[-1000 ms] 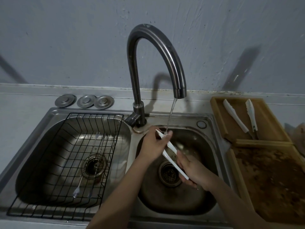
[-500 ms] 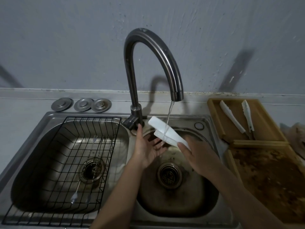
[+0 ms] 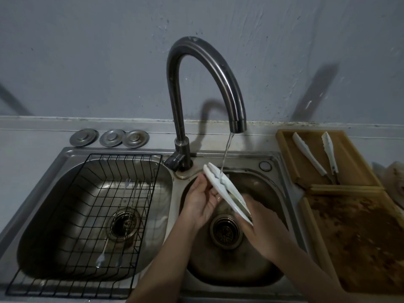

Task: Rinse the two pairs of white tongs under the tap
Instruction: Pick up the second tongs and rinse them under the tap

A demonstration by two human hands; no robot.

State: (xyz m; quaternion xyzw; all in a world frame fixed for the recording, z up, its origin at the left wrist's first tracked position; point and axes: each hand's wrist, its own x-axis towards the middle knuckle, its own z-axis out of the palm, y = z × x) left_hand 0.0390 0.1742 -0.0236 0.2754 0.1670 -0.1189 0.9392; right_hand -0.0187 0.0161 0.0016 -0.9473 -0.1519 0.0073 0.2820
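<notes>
1. A pair of white plastic tongs (image 3: 225, 191) is held slanted over the right-hand stainless steel sink basin (image 3: 277, 193), its upper end toward the tap base and its lower end in the right hand (image 3: 260, 228).
2. The right hand grips the lower end of the tongs, fingers wrapped around it.
3. The left hand (image 3: 202, 201) lies just beside the tongs on their left, palm up with fingers relaxed and straight; the fingertips are at the tongs, though contact cannot be told for sure.
4. A thin stream of water (image 3: 226, 154) falls from the dark curved metal tap (image 3: 196, 68) onto the upper part of the tongs.
5. Two more white tongs (image 3: 306, 153) lie side by side in a shallow wooden tray (image 3: 284, 154) at the counter's right edge, behind a stained wooden board (image 3: 358, 241).
6. A black wire rack (image 3: 87, 226) sits in the left basin with thin metal forks (image 3: 118, 217) lying on it.
7. Three round metal plugs (image 3: 109, 137) rest on the counter behind the left basin.
8. No writing or brand mark can be read anywhere.
</notes>
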